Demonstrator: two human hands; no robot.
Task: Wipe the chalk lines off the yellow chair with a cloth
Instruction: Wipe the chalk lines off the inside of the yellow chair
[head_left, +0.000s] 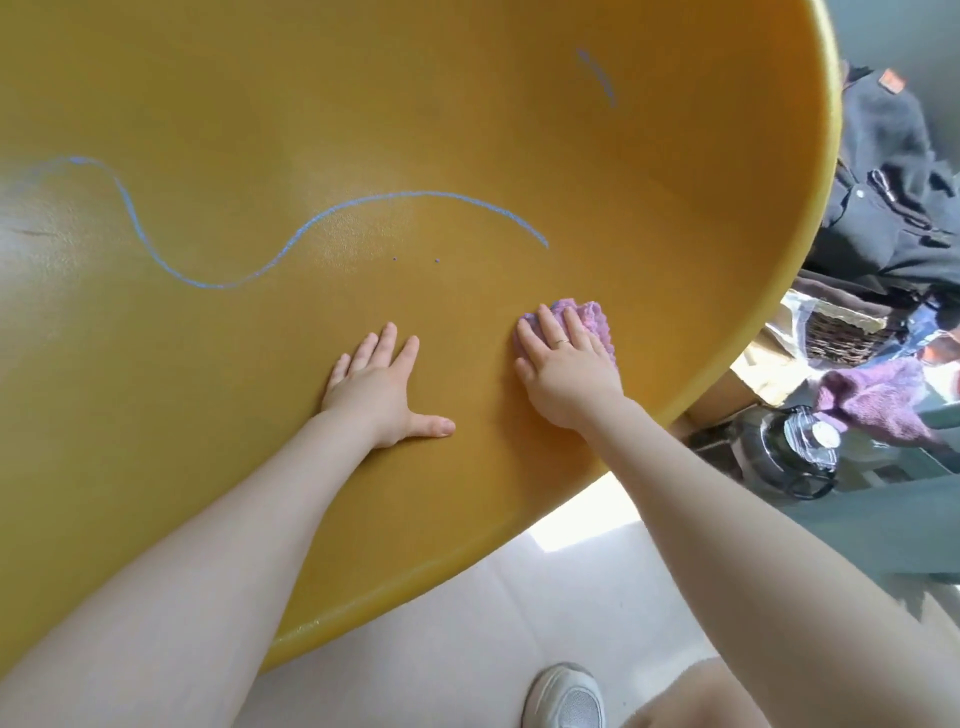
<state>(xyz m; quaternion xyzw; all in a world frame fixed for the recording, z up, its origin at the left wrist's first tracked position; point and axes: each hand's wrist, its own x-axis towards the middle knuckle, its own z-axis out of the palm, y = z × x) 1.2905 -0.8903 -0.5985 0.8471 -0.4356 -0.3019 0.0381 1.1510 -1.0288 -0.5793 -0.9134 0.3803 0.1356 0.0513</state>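
Observation:
The yellow chair fills most of the view, its smooth seat curving up toward the back. A long wavy blue chalk line crosses the seat from the left to the middle. A short blue chalk stroke sits higher up at the right. My right hand presses flat on a purple cloth on the seat, below the right end of the wavy line. My left hand lies flat on the seat with fingers spread, holding nothing.
The chair's front rim runs diagonally above a pale tiled floor. My white shoe stands near the bottom. To the right are a dark jacket, a second purple cloth, a dark bottle and a woven basket.

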